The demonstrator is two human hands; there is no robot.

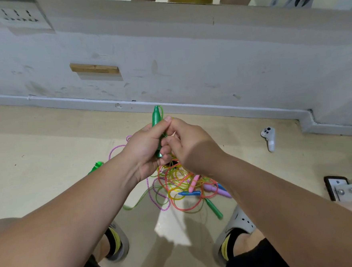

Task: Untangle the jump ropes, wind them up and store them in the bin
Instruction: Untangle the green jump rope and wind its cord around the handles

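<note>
Tangle [180, 181] lies slack on floor [47, 152]; left hand [149, 149] grips green handle [156, 122] upright above it, I judge to draw cord [161, 110] free; right hand [189, 146] curls alongside, grasp hidden, cannot tell.

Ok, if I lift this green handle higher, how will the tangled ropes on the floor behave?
Probably floppy: the tangled ropes lie in loose curls. Likely several drag up together, since loops cross. The green handle in the left hand looks rigid.

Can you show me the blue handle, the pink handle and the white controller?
blue handle [189, 193]: head view, middle of its shaft.
pink handle [193, 183]: head view, middle of its ribbed shaft.
white controller [269, 138]: head view, its body just below the buttons.
</note>
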